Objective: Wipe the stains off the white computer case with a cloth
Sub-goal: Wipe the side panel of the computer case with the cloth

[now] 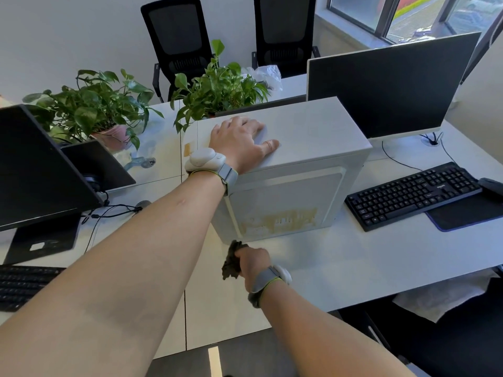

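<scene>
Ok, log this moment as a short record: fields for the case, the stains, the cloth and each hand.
case: white computer case standing on the desk
stains: yellowish patches low on the side panel facing the camera; a small one near the left end
cloth: dark cloth, bunched, just off the case's near bottom corner
left hand: left hand lies flat on the case top
right hand: right hand grips the cloth
</scene>
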Demonstrator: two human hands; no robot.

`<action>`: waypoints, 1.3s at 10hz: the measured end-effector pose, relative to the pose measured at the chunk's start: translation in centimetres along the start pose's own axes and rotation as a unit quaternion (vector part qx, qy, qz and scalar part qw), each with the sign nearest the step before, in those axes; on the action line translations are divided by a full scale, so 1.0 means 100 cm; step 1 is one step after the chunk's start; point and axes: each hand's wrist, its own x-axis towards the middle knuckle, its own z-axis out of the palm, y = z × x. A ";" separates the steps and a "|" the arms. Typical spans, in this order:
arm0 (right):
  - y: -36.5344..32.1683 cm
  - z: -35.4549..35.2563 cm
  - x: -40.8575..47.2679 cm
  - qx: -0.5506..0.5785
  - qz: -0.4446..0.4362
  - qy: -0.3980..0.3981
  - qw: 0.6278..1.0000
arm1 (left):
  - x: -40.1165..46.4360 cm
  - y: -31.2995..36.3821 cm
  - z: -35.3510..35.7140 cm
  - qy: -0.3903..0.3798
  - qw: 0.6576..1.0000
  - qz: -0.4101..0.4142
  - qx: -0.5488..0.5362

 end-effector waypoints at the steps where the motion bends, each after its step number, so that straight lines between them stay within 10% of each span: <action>1: 0.004 -0.006 0.023 0.001 0.007 0.005 1.000 | 0.000 0.000 -0.001 0.003 1.000 0.001 0.001; 2: -0.037 0.004 -0.014 -0.022 -0.083 -0.005 0.996 | 0.000 0.000 -0.001 0.001 1.000 0.001 0.002; 3: -0.054 0.003 -0.029 0.273 -0.053 -0.087 0.957 | 0.000 -0.001 0.000 -0.001 1.000 0.000 0.003; 5: -0.027 -0.006 -0.027 0.276 -0.022 -0.053 0.959 | 0.001 0.000 -0.001 -0.002 1.000 0.001 0.001; 7: -0.029 -0.012 0.019 -0.183 -0.039 0.017 0.982 | 0.001 -0.001 -0.002 0.001 1.000 0.000 0.003; 9: -0.050 -0.007 -0.005 0.320 -0.052 -0.101 0.940 | 0.000 0.001 -0.002 -0.005 1.000 0.001 -0.001; 12: -0.010 -0.033 0.009 0.225 0.002 -0.031 0.974 | -0.001 0.002 -0.002 -0.004 1.000 0.001 -0.003; 13: 0.002 -0.036 0.029 0.007 -0.020 -0.025 0.999 | 0.000 0.000 -0.003 -0.001 1.000 0.002 -0.005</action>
